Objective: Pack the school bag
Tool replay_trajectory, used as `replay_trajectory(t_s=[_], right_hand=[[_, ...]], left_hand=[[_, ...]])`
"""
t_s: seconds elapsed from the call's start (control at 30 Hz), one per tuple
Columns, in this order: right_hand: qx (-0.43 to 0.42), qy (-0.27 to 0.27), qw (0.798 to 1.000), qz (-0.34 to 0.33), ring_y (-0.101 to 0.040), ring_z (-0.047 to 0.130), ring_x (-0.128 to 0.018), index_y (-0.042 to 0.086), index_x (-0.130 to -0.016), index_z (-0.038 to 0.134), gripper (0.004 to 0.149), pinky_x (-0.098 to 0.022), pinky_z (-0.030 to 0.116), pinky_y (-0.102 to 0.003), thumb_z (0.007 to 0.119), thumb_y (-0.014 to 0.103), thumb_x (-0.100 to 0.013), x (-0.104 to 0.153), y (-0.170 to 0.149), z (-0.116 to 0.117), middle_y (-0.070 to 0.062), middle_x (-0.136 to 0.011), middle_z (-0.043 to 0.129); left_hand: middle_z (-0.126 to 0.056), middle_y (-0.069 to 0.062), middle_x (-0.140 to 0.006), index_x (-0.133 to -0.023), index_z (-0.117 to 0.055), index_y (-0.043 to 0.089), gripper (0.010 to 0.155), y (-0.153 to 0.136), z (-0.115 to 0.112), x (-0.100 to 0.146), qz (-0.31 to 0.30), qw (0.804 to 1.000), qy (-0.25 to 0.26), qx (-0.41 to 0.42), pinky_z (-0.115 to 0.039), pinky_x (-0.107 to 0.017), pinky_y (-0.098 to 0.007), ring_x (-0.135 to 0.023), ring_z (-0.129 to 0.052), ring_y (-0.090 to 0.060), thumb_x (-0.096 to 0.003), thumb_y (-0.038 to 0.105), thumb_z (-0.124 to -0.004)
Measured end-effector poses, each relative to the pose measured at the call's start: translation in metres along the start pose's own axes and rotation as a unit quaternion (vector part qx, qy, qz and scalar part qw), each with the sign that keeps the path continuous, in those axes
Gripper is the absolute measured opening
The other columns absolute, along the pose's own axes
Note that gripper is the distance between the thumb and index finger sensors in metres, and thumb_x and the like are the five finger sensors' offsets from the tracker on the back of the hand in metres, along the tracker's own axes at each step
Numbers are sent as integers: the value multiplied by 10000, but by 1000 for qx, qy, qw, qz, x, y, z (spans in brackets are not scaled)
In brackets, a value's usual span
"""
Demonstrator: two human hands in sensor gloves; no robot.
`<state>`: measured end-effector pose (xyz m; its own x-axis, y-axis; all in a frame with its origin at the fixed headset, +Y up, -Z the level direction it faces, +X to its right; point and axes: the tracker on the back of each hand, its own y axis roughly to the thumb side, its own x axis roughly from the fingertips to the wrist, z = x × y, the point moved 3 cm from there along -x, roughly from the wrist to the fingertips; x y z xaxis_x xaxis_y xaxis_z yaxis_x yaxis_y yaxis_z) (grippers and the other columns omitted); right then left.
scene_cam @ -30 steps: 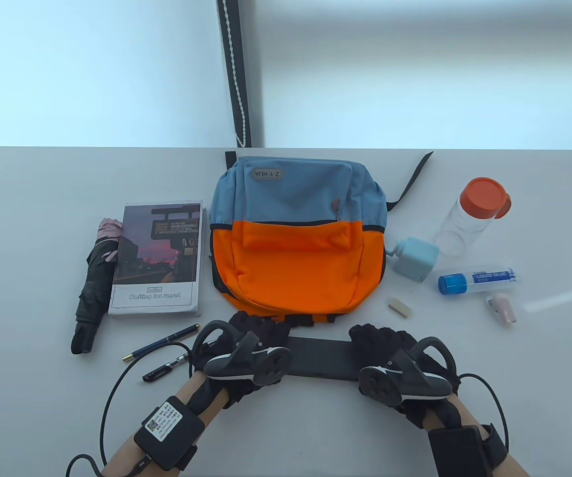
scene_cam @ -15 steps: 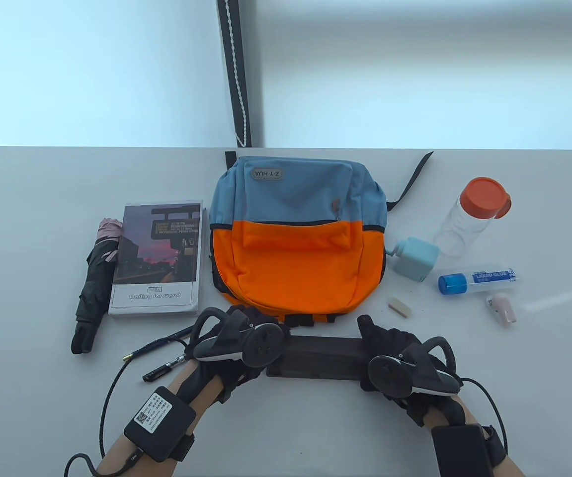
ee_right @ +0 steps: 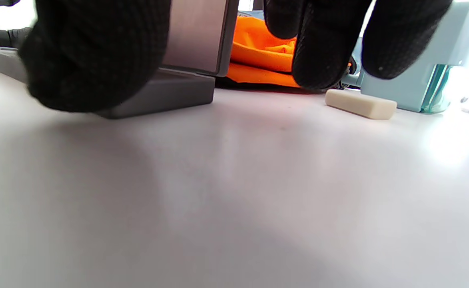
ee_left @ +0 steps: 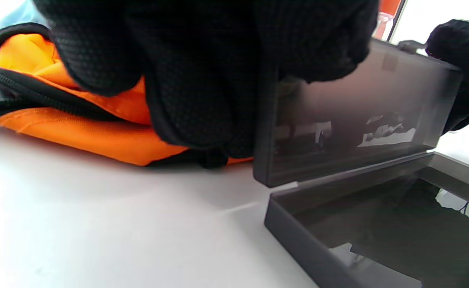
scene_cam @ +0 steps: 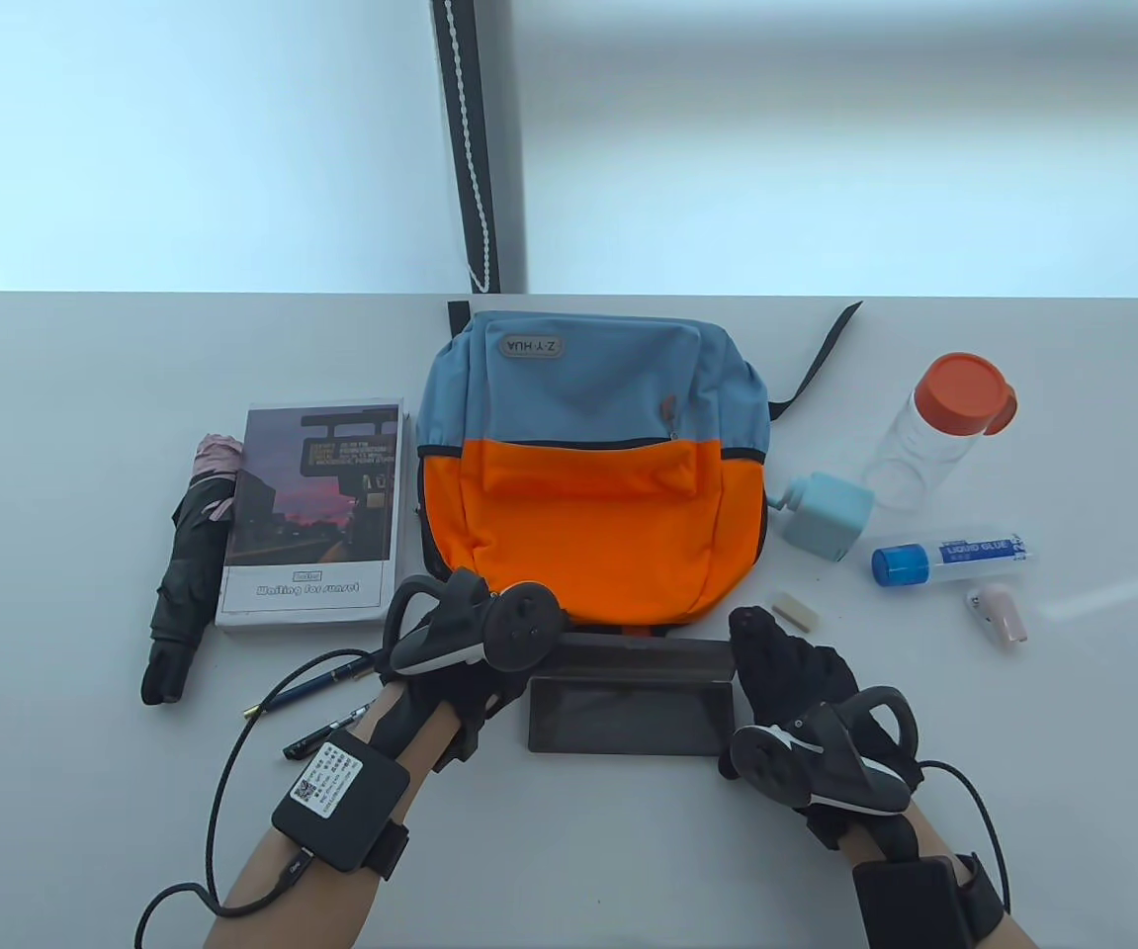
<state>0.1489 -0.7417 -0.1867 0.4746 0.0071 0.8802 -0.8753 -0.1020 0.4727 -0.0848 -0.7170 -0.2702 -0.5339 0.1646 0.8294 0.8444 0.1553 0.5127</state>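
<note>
A dark grey pencil case lies open in front of the blue and orange backpack point(scene_cam: 588, 465). Its base point(scene_cam: 628, 720) is flat on the table and its lid point(scene_cam: 643, 657) stands up. My left hand point(scene_cam: 489, 662) grips the lid's left end; in the left wrist view my fingers point(ee_left: 202, 80) wrap over the lid point(ee_left: 358, 116). My right hand point(scene_cam: 771, 652) holds the lid's right end and shows there too point(ee_left: 458, 44). The base point(ee_left: 378, 224) looks empty inside.
A notebook point(scene_cam: 311, 514), a folded umbrella point(scene_cam: 188, 573) and two pens point(scene_cam: 316, 682) lie at the left. An eraser point(scene_cam: 794, 611), a light blue sharpener point(scene_cam: 826, 514), a clear bottle point(scene_cam: 934, 435), a glue tube point(scene_cam: 954, 559) and a pink clip point(scene_cam: 999, 613) lie at the right.
The pencil case was closed a second ago. Both hands have lifted its lid up and back toward the backpack, so the case now stands open.
</note>
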Motion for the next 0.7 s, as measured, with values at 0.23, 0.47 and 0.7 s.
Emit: replay_trajectory(t_s=[0.23,0.47,0.7], right_hand=[[0,0,1000,-3,-572,829,-946,-153,-1086,97,1315,-638,728,-749,910,532,-311,3,0,-1,-394,-1182,512],[-57,6,998,5,-607,789,-969,-145,-1103,115,1325,-643,709,-767,885,591,-314,5,-12,-10,-400,-1195,497],[-72,-11,992,101,-586,815,-960,-52,-1153,409,1010,-640,727,-741,935,429,-437,6,-61,-34,-367,-1173,609]], left_hand=[[-1177,-112,-654,-835,-984,131,482,6,0,9,8,998,51,-31,-887,-506,-602,-536,-1134,-292,-431,367,-866],[-1174,-101,-665,-830,-989,130,480,7,1,16,5,996,76,-38,-883,-514,-606,-552,-1131,-289,-431,372,-879],[-1175,-99,-668,-823,-991,128,476,1,2,22,0,995,88,-40,-884,-515,-604,-556,-1134,-287,-430,378,-893]])
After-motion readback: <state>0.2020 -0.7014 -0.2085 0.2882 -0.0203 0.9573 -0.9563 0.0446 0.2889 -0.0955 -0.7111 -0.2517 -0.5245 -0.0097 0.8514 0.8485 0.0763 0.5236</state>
